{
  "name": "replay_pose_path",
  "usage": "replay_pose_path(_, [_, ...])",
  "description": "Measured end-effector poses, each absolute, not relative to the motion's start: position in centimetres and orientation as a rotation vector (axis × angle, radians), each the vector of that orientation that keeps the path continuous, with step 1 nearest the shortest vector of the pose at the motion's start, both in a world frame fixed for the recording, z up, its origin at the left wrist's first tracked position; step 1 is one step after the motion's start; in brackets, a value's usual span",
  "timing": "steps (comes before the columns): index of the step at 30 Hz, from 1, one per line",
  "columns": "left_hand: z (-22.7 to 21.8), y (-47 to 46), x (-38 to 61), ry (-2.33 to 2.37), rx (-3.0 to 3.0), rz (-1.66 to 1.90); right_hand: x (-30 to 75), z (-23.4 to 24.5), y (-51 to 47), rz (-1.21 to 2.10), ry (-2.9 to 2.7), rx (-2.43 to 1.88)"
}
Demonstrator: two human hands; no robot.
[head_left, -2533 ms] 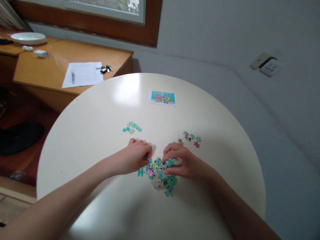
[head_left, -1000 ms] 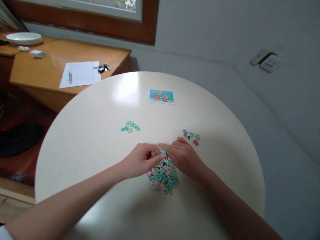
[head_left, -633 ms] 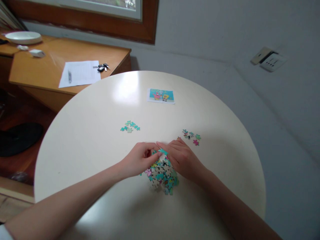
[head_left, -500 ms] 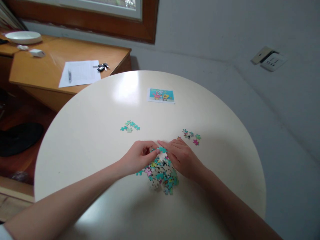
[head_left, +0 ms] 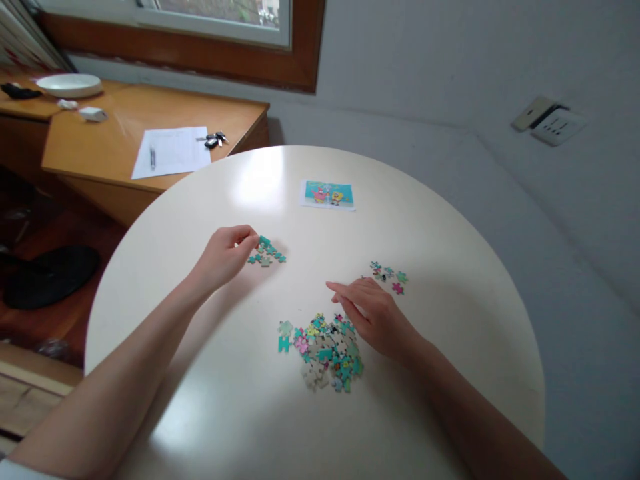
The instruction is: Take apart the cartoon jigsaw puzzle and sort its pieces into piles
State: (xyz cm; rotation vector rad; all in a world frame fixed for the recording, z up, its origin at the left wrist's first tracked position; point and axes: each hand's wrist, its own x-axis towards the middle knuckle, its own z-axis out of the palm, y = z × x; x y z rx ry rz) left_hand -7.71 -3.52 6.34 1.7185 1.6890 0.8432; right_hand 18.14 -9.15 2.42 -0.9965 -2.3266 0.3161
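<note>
Between the thumb and fingers of my left hand point(head_left: 227, 255) is a teal puzzle piece point(head_left: 265, 241), held just above a small group of teal pieces point(head_left: 270, 253) at the left. My right hand point(head_left: 373, 313) hovers at the upper right edge of the mixed pile of puzzle pieces point(head_left: 327, 350), index finger stretched out, nothing seen in it. Several pieces in the pile lie face down and show grey backs. Behind my right hand lies another small group, with a pink piece point(head_left: 397, 288) and a green piece point(head_left: 402, 276).
A picture card point(head_left: 329, 194) with cartoon figures lies toward the far side of the round white table point(head_left: 425, 220). On the wooden desk point(head_left: 235, 110) at the left are a sheet of paper point(head_left: 175, 150), keys point(head_left: 215, 140) and a white plate point(head_left: 70, 85). A wall runs along the right.
My left hand has moved from the pile out to the left group, carrying the teal piece. My right hand stays near the pile. The view has shifted slightly.
</note>
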Motion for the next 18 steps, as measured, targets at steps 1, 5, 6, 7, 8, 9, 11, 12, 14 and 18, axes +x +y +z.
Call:
replay_pose_path(1, [6.1, -3.1, -8.3, 1.746, 1.731, 0.803, 18.1, 2.4, -9.1, 0.317, -2.327, -0.998])
replay_pose_path(5, [5.1, -1.9, -10.0, 1.832, 1.776, 0.606, 18.2, 2.2, -9.0, 0.322, -2.32, -1.012])
replay_pose_path(6, [4.9, -1.8, -10.2, 1.842, 1.778, 0.564, 18.2, 2.1, -9.0, 0.325, -2.318, -1.018])
replay_pose_path(7, [4.7, -1.7, -10.4, 1.852, 1.778, 0.526, 18.2, 2.1, -9.0, 0.327, -2.316, -1.018])
replay_pose_path(8, [4.6, -1.6, -10.6, 1.86, 1.779, 0.493, 18.2, 2.1, -9.0, 0.328, -2.314, -1.016])
replay_pose_path(9, [4.5, -1.6, -10.6, 1.868, 1.785, 0.468, 18.2, 2.2, -9.1, 0.328, -2.314, -1.013])
replay_pose_path(11, [4.4, -1.6, -10.7, 1.891, 1.806, 0.435, 18.2, 2.2, -9.1, 0.328, -2.318, -1.007])
replay_pose_path(12, [4.3, -1.6, -10.8, 1.903, 1.819, 0.424, 18.2, 2.2, -9.1, 0.329, -2.322, -1.006])
replay_pose_path(14, [4.2, -1.6, -10.8, 1.929, 1.84, 0.404, 18.2, 2.3, -9.1, 0.335, -2.327, -1.009])
replay_pose_path(18, [3.9, -1.5, -11.1, 1.966, 1.895, 0.375, 18.2, 2.3, -9.1, 0.346, -2.339, -1.021])
